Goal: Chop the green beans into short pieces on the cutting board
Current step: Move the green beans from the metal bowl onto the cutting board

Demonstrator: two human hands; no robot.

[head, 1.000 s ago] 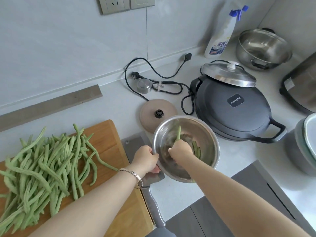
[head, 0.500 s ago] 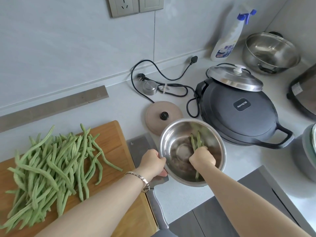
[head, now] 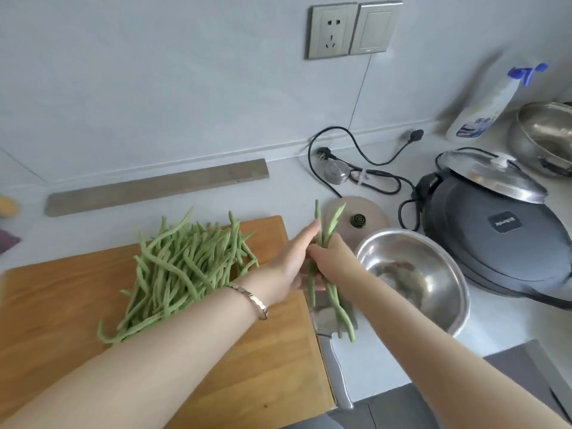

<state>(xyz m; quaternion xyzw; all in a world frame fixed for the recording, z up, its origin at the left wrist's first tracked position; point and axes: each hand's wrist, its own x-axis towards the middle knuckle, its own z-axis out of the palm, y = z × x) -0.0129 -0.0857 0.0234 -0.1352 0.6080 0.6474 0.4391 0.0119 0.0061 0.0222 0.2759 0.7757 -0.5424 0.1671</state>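
Right hand (head: 335,263) grips a few green beans (head: 332,218); left hand (head: 292,261), held flat, touches them. A bean pile (head: 182,264) lies left on the cutting board (head: 263,360).

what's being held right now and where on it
The right hand grips a few green beans around their middle; the left hand lies open against them.

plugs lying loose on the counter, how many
2. The left plug lies below the socket; the right plug lies by the wall, left of the spray bottle. Appliances could hide others.
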